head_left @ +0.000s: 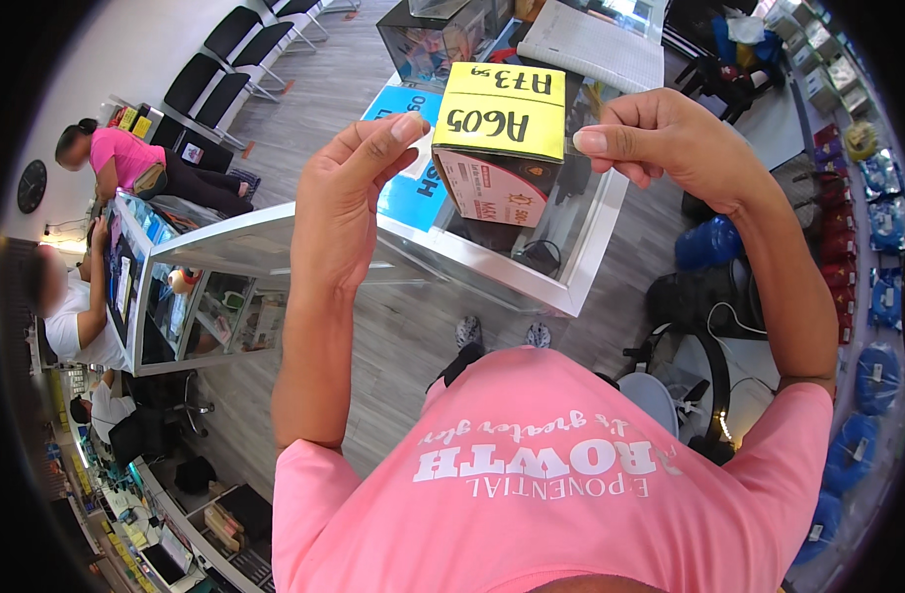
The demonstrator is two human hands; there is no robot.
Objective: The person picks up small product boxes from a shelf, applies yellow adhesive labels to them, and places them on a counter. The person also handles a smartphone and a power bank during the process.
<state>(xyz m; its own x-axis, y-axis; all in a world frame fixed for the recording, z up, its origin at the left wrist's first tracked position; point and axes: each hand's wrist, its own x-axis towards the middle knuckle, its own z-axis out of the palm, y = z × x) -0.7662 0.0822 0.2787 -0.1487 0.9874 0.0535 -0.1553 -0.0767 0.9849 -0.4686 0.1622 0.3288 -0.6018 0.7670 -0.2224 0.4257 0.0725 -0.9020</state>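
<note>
A small cardboard box (497, 188) with pink and white print on its front stands on a glass display counter (576, 267). Yellow handwritten labels (497, 109) cover its top. Just left of the box is my left hand (369, 158), thumb and fingertips pinched together near the labels. My right hand (660, 143) is raised at the box's right side, fingers curled and the thumb against them. What either pinch holds, if anything, is too small or clear to make out. Under and left of the box lies a blue printed sheet (413, 198).
Behind the box are an open lined notebook (596, 49) and a clear case (443, 44). Another glass display case (210, 277) stands left, with people leaning at it. Black chairs (220, 74) line the wall; packaged goods (877, 381) hang at right.
</note>
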